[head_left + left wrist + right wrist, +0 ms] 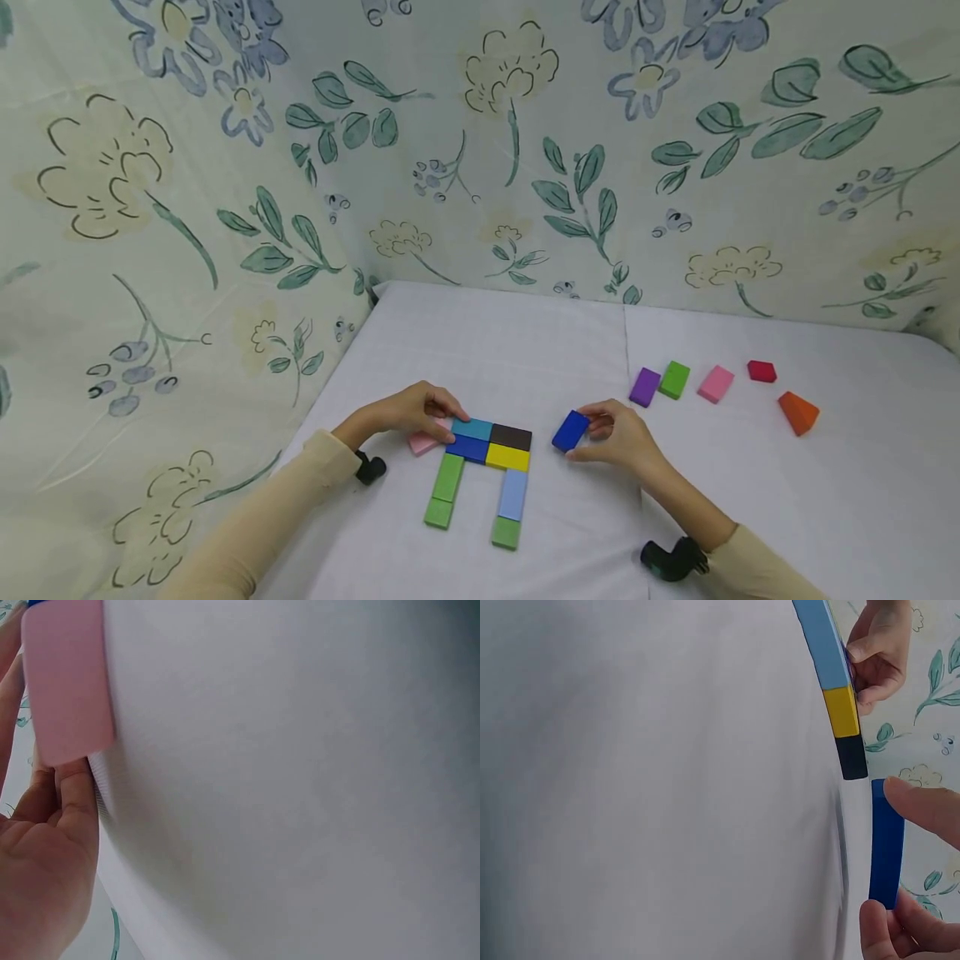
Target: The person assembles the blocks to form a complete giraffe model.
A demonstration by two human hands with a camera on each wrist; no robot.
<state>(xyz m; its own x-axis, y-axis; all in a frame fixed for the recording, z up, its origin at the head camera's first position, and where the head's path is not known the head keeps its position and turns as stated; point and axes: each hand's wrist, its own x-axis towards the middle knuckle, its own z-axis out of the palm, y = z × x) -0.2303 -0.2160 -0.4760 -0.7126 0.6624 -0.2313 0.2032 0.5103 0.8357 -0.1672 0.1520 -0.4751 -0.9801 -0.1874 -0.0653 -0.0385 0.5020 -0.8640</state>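
Note:
My left hand [416, 410] curls over a pink block [423, 442] at the left end of a flat block arrangement. Its thumb lies across the pink block, and its index fingertip is right at the corner of a light blue block [472, 428]. The arrangement has a dark brown block [512, 437], a yellow block [507, 457] and a dark blue block [468, 448] in its body. Two legs extend toward me: green blocks [448, 477] on the left, a pale blue block [513, 495] and a green block on the right. My right hand [622, 433] pinches another dark blue block [886, 847] by its ends.
Toward the right back lie a purple block [645, 387], a green block [674, 380], a pink block [716, 384], a red block [762, 371] and an orange wedge-shaped block [798, 413]. A white cloth [480, 333] covers the table. Floral fabric [480, 150] hangs behind and at the left.

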